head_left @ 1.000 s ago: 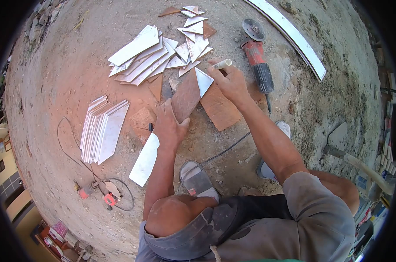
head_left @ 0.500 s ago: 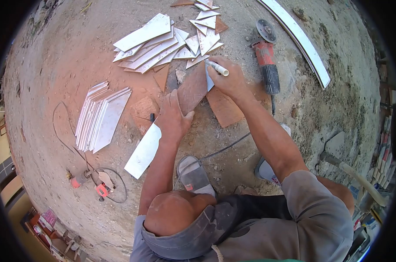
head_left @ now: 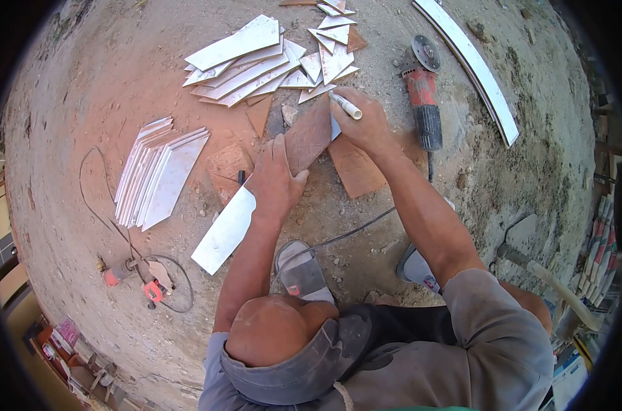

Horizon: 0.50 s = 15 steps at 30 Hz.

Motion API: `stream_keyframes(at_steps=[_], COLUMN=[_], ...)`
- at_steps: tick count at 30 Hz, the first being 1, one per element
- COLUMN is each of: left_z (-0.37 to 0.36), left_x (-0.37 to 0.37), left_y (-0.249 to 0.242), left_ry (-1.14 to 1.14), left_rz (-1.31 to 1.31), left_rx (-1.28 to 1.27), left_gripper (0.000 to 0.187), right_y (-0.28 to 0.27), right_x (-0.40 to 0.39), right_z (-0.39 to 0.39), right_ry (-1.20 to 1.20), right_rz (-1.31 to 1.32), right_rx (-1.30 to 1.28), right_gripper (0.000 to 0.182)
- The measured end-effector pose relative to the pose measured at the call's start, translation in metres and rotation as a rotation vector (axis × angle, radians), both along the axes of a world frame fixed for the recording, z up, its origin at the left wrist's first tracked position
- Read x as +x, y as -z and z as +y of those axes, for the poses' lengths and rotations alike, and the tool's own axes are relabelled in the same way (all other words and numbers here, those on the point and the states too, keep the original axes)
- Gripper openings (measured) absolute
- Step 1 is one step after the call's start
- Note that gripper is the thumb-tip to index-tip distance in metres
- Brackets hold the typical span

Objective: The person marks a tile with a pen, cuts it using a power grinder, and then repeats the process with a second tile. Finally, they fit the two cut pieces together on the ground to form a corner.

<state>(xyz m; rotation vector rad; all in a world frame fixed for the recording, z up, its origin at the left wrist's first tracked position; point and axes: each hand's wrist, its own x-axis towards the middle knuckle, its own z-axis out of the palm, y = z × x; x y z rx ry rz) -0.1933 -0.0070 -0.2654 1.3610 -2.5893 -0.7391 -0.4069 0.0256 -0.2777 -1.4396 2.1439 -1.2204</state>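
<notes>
My left hand lies on the near part of a reddish-brown tile piece, fingers stretched out and thumb spread. A white-barrelled marker is gripped in my right hand, its tip at the far corner of that piece. Between the brown piece and my right fingers shows a narrow, shaded pale wedge. Under my right wrist another brown tile lies on the ground. A long white tile piece sticks out beside my left forearm, its upper end hidden by the hand.
Cut white tiles are piled ahead, with triangular offcuts beside them. A stack of white tiles stands at left. An angle grinder lies at right, near a long white strip. Another corded power tool lies lower left.
The whole view has shifted slightly. Both hands stay at the brown tile piece, and less of the pale wedge shows beside my right fingers.
</notes>
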Motion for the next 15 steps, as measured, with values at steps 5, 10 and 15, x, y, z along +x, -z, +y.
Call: stream_keyframes(at_steps=[5, 10, 15], left_z=[0.0, 0.001, 0.0], left_x=[0.001, 0.0, 0.0], left_y=[0.001, 0.002, 0.0], left_ry=[-0.001, -0.006, -0.005], left_rz=[0.011, 0.013, -0.02], left_rx=[-0.005, -0.006, -0.004], left_gripper=[0.082, 0.082, 0.083], right_y=[-0.002, -0.01, -0.008], right_x=[0.003, 0.014, 0.024], right_z=[0.003, 0.024, 0.044], right_ry=[-0.005, -0.027, -0.059], right_rz=[0.035, 0.065, 0.076], right_rx=[0.001, 0.105, 0.123], right_gripper=[0.026, 0.026, 0.027])
